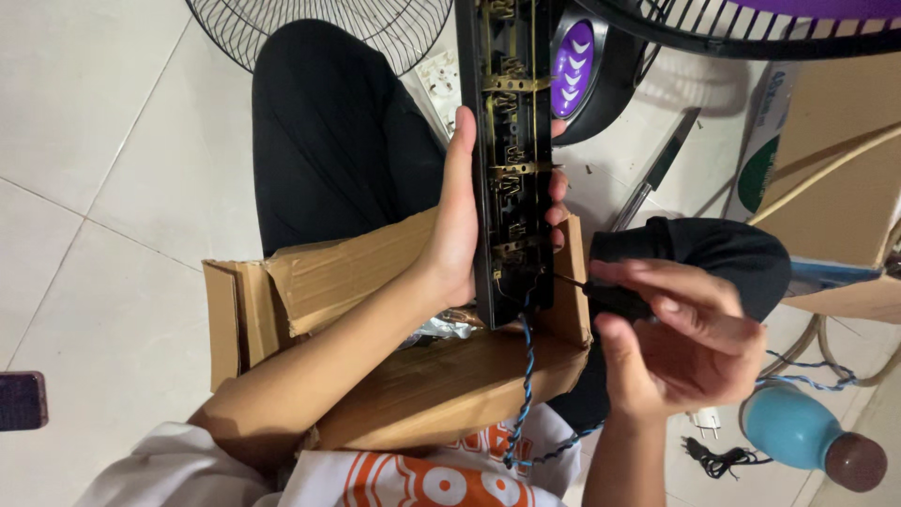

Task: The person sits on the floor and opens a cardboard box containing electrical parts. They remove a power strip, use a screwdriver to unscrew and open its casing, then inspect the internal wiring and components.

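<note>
The opened power strip, upright over the cardboard box on my lap, is being clasped by my left hand while my right hand is pinching a screwdriver at its lower end (the tip could be slipping onto the twisted blue wire).

The opened power strip shows glossy black plastic with dull brass-coloured metal contacts, the box beneath it is rough matt brown cardboard, the floor is smooth pale glazed tile, and the far fan grille is thin dark wire.
</note>
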